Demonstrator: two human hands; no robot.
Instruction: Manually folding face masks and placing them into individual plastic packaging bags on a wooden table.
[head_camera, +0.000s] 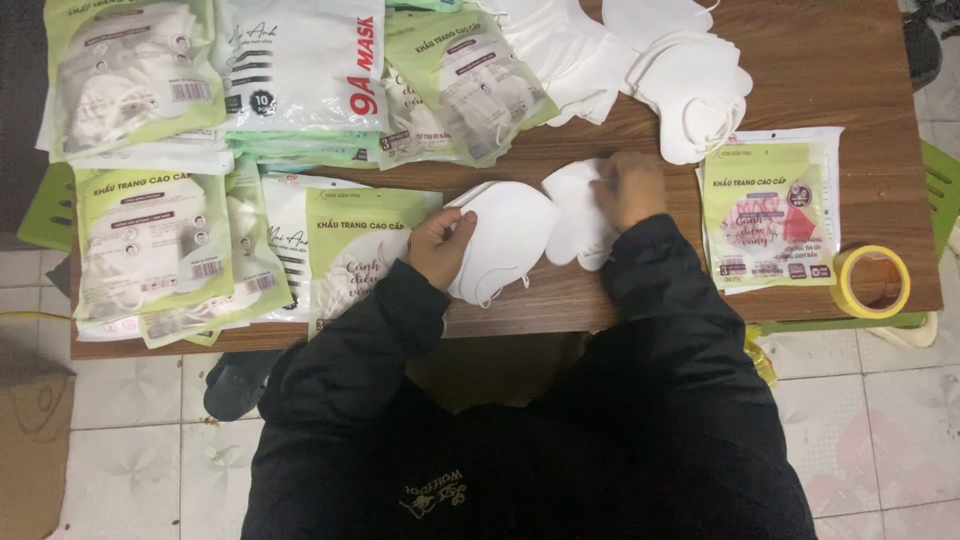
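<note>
Two bare hands work over a brown wooden table (830, 80). Beyond the left hand (440, 245) lie flat green-and-white plastic mask packets (150, 245). That hand pinches the edge of a stack of folded white fabric masks (505, 240), thumb on top. Just right of it, the right hand (628, 187) grips another white folded mask (575, 215). Further right sit a sealed green packet (768, 210) and a yellow tape roll (872, 282).

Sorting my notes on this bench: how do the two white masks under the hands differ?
The mask at the left hand lies broad and smooth, a loop trailing at its lower edge; the mask under the right hand looks narrower and partly covered by that hand. Both are white, folded and unpacked on the wooden table.
</note>
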